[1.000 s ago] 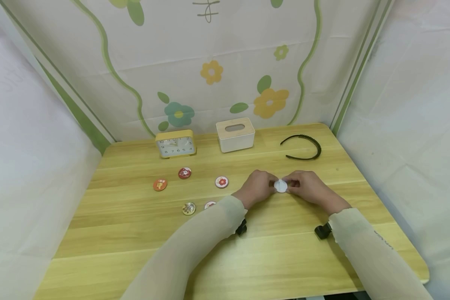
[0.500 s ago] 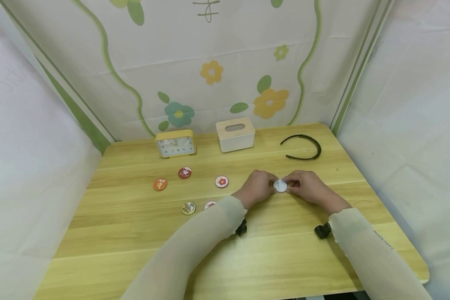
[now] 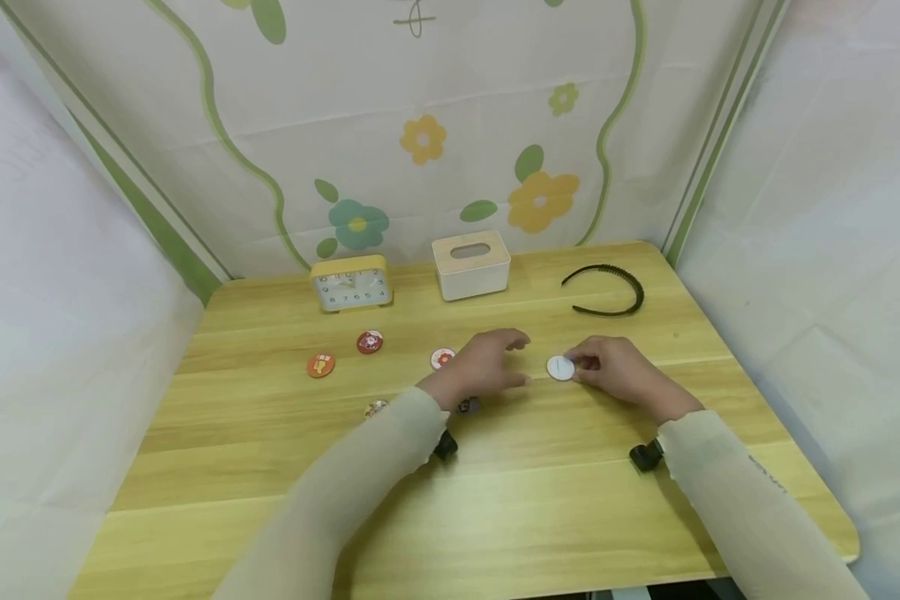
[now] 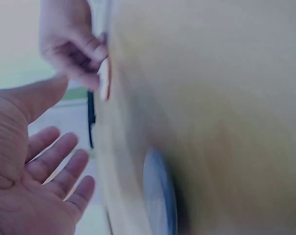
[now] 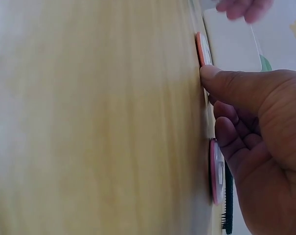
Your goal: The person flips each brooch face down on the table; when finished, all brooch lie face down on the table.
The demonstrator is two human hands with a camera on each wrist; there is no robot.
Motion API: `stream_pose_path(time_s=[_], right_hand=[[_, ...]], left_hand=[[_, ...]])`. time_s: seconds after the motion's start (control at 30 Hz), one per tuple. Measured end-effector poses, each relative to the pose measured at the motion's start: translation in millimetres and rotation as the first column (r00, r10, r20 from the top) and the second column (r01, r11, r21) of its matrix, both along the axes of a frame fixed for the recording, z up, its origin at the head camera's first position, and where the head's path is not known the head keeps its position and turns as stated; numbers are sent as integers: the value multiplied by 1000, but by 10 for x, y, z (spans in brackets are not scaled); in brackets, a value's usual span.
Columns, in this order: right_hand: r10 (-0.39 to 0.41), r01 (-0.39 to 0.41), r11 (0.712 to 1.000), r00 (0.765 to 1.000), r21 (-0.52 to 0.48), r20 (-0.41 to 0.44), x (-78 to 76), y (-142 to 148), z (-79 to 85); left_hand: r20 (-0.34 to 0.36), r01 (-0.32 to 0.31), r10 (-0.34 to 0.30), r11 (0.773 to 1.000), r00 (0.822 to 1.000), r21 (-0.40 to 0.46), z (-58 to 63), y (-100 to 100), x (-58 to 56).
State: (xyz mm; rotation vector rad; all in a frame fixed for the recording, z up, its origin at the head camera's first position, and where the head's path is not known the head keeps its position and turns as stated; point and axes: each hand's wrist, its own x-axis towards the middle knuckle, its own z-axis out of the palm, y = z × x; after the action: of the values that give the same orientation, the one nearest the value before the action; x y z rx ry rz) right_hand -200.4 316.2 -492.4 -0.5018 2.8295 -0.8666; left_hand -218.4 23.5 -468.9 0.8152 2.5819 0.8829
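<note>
My right hand [image 3: 613, 371] pinches the right edge of a white round badge [image 3: 560, 367] lying low over the table. In the right wrist view that badge [image 5: 203, 49] shows an orange-red rim at the thumb tip. Another round badge [image 5: 216, 171] with a pink rim is under the curled fingers, hidden from the head view. My left hand [image 3: 487, 362] is apart from the white badge, thumb and fingers spread with nothing between them. It partly overlaps a red-flower badge [image 3: 442, 358]. A blurred disc [image 4: 158, 193] lies close to the left wrist camera.
Left on the table [image 3: 217, 467] lie an orange badge [image 3: 320, 364], a red badge [image 3: 370, 342] and a yellowish badge [image 3: 376, 408] partly behind the left sleeve. A yellow clock [image 3: 352, 283], a tissue box [image 3: 471, 267] and a black headband [image 3: 633, 292] stand or lie at the back.
My left hand has let go of the white badge's left edge, opened and moved left. The right hand stays at the badge. The head view has tilted slightly.
</note>
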Motion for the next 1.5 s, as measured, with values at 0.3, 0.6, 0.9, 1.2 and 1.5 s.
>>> stream_pose_path(time_s=[0.3,0.6,0.9,1.2,1.5], right_hand=[[-2,2,1000,1000,0,-7,-4,-6,9],[-3,3,1000,1000,8,-2,-17,13,9],[2,-2,1000,1000,4,-5,-10,5,-11],[4,-4,1000,1000,2,2,-16,-3,-44],[-10,10,1000,1000,0,2,-9,-1,-16]], left_hand=[[38,9,-8,1000,999,-28,27,-625,130],[49,13,-10,998,999,-54,-36,-925,319],[9,45,-45,999,999,-27,-172,-981,335],[-2,35,-35,997,999,-64,-154,-941,333],[6,8,-8,999,1000,-51,-138,-761,264]])
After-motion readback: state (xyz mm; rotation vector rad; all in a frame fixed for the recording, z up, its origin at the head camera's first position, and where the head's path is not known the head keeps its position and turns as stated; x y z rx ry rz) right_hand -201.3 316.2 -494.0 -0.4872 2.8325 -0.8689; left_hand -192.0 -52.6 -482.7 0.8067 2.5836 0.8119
